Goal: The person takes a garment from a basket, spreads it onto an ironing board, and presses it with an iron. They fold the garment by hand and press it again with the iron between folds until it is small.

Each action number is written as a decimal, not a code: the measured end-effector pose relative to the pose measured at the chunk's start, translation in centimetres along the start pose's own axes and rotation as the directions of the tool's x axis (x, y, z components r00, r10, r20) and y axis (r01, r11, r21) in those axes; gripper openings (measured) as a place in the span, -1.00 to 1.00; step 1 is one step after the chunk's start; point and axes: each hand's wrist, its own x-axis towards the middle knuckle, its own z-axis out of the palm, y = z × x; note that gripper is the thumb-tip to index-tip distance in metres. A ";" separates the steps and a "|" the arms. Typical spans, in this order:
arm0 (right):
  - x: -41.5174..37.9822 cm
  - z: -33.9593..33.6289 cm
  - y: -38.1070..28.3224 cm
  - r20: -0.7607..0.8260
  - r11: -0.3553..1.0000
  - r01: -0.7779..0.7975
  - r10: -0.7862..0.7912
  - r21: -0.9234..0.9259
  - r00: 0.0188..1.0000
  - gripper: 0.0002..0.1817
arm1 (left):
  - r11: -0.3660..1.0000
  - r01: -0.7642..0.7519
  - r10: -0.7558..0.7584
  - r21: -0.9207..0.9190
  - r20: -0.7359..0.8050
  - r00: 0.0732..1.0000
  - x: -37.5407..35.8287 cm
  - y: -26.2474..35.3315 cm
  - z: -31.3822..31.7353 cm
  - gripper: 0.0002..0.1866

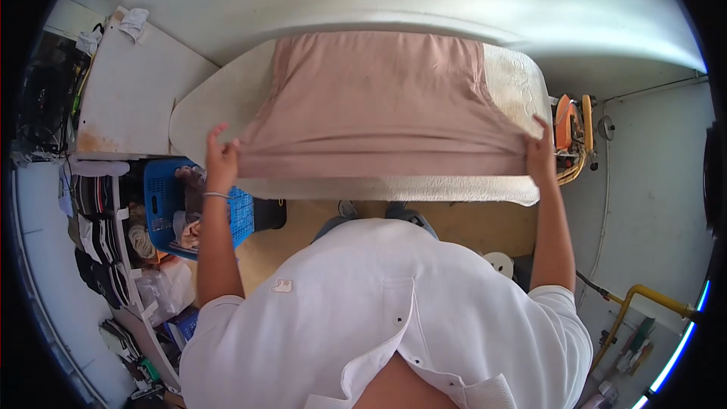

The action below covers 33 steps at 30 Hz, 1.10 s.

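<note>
A dusty-pink cloth (379, 98) is spread across the padded ironing board (216, 106), its far part lying over the back edge. The near edge is pulled straight and taut between my two hands, with creases running along it. My left hand (222, 159) pinches the cloth's near left corner, the index finger raised. At the near right corner, my right hand (540, 153) grips the cloth, its fingers partly hidden behind the fabric. A strip of the board's pale cover shows below the stretched edge.
An orange iron (564, 123) sits on a stand at the board's right end. Below left is a blue basket (157, 201) with fabrics in it, beside shelves of folded clothes (95, 242). A yellow pipe (655, 299) runs at the lower right.
</note>
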 end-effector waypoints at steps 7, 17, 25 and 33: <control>-5.8 7.4 8.6 0.098 0.993 -0.049 0.060 -0.108 0.993 -0.52 | 0.930 0.034 -0.044 0.365 0.019 0.999 -6.1 -6.9 5.9 -0.73; -5.4 9.6 7.8 -0.129 0.821 -0.066 -0.009 -0.568 0.992 -0.50 | 0.841 -0.020 0.081 0.540 -0.089 0.993 -6.1 -6.2 8.1 -0.66; 12.0 12.8 6.1 -0.149 0.952 -0.055 0.010 -0.302 0.989 -0.70 | 0.887 0.082 -0.019 0.455 -0.141 0.990 11.1 -4.9 12.8 -0.73; 15.4 15.5 3.5 -0.264 0.855 -0.306 0.208 -0.420 0.942 -0.71 | 0.710 0.144 0.070 0.689 -0.273 0.960 14.2 -4.3 16.0 -0.69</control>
